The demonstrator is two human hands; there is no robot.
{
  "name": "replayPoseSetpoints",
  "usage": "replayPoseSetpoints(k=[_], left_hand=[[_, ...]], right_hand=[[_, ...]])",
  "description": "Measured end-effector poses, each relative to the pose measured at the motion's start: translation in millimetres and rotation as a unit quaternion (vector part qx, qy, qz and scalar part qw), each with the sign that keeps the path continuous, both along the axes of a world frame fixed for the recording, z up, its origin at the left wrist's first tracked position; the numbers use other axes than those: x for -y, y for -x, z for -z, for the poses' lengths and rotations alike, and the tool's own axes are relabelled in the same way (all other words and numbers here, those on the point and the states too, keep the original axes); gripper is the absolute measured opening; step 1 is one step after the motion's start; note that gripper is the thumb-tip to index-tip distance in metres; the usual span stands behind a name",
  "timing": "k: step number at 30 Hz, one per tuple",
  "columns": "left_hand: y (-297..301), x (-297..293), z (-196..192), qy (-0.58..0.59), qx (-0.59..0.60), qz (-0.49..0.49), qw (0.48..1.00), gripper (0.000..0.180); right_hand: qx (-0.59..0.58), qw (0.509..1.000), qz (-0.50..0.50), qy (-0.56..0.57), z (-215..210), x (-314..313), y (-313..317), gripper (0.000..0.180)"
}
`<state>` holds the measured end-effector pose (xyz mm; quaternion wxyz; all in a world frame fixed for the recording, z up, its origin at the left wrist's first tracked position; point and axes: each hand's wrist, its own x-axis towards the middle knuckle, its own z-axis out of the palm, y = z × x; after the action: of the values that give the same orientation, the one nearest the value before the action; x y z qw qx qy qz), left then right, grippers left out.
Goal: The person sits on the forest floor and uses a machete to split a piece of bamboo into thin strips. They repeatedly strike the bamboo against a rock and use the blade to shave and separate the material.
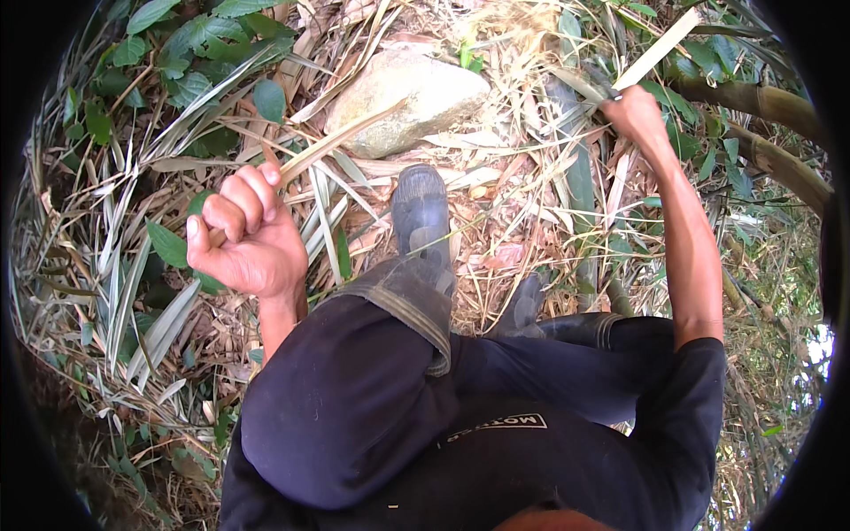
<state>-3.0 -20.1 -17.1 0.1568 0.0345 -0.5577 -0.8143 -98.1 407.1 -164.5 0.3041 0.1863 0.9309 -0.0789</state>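
Observation:
My left hand (252, 228) is closed, with its fingers curled around the lower end of a thin, pale bamboo strip (345, 134). The strip slants up and right, its far end over a large pale stone (412, 99). Farther out on the right, my right hand (633, 115) is closed on what looks like a knife (580, 86), its grey blade pointing left. A flat, pale length of split wood or bamboo (660, 49) rises up and right from beside that fist. Whether the right fingers hold this piece too is hidden.
Dry leaves and straw-like litter (509, 226) cover the ground. My dark rubber boot (421, 208) stands just below the stone. Green leafy plants (190, 57) grow at the upper left. Thick bamboo stems (761, 102) cross the right side.

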Motion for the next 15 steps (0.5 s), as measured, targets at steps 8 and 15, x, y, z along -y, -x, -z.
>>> replayPoseSetpoints(k=[8,15], left_hand=[[8.9,-8.5,-0.1,0.014,0.0,-0.011,1.0,0.046],[7.3,-17.5,-6.0,0.026,0.011,-0.007,1.0,0.049]], right_hand=[[-0.117,0.793,0.391,0.452,-49.8,-34.9,-9.6,0.02],[-0.084,0.879,0.22,0.416,-52.2,119.6,-56.4,0.042]])
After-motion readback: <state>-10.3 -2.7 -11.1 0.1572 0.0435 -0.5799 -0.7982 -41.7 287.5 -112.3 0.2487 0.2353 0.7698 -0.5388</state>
